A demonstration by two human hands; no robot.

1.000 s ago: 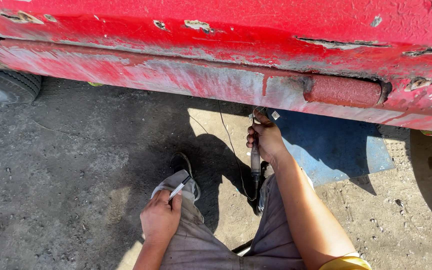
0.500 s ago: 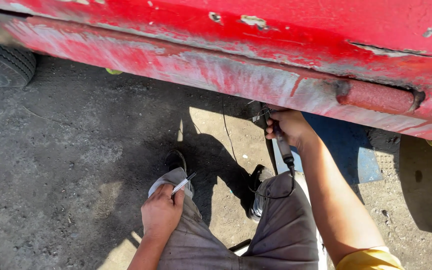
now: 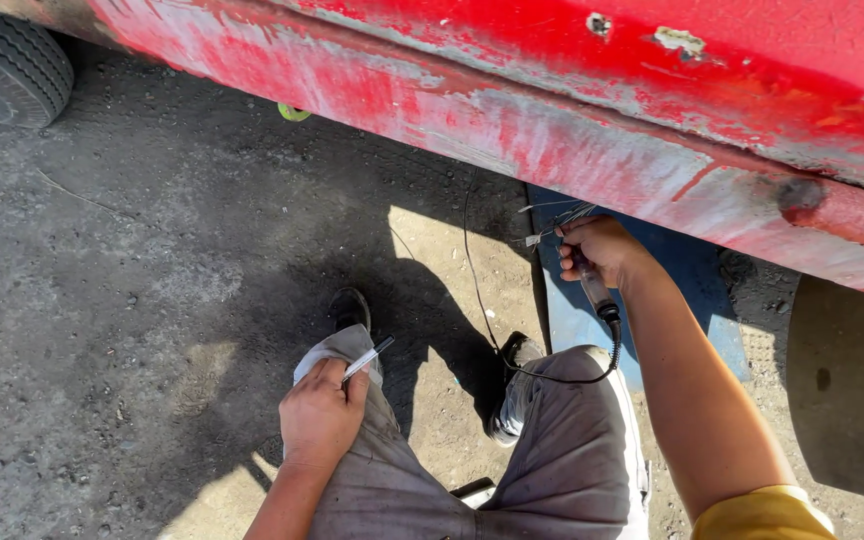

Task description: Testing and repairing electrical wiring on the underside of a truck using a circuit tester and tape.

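Note:
My right hand [image 3: 597, 250] is closed around a thin grey corded tool [image 3: 593, 287] with a wire tip [image 3: 549, 232], held just below the scraped lower sill [image 3: 512, 130] of a red vehicle. Its black cable [image 3: 552, 375] loops down over my right knee. My left hand [image 3: 320, 412] rests on my left knee and pinches a thin white stick [image 3: 367, 358] between the fingers. I crouch in grey trousers, with both shoes on the ground.
A black tyre [image 3: 12, 65] stands at the top left. A blue sheet [image 3: 692, 290] lies on the dirt under the sill at right. The red panel above shows chipped paint [image 3: 677, 40]. Dark gravelly ground [image 3: 122, 280] spreads to the left.
The view has swung left and closer. My right hand with the tool has stayed up near the sill's underside. My left hand has kept still on the knee.

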